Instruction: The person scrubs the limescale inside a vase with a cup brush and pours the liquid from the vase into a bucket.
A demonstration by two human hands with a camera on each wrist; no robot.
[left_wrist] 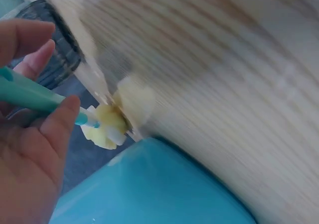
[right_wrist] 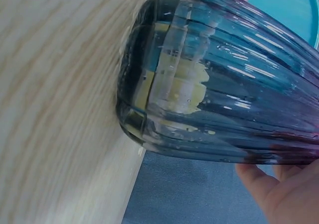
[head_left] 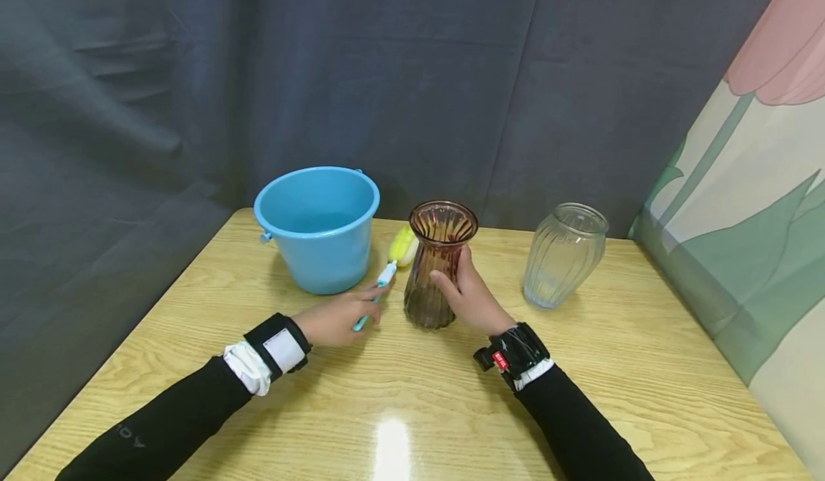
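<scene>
A brown ribbed glass vase (head_left: pixel 440 263) stands upright on the wooden table (head_left: pixel 412 395). My right hand (head_left: pixel 469 293) wraps round its right side; the right wrist view shows the vase (right_wrist: pixel 224 84) up close with fingers (right_wrist: pixel 279 194) under it. My left hand (head_left: pixel 338 318) pinches the teal handle of a bottle brush (head_left: pixel 380 284), whose yellow sponge head (head_left: pixel 404 246) lies on the table between the vase and the bucket. In the left wrist view the fingers (left_wrist: pixel 55 129) hold the handle (left_wrist: pixel 30 97) with the sponge head (left_wrist: pixel 107 127) beyond.
A blue plastic bucket (head_left: pixel 319 227) stands at the back left, next to the brush. A clear ribbed glass vase (head_left: pixel 563 255) stands at the back right. A dark curtain hangs behind the table and a patterned panel borders its right side.
</scene>
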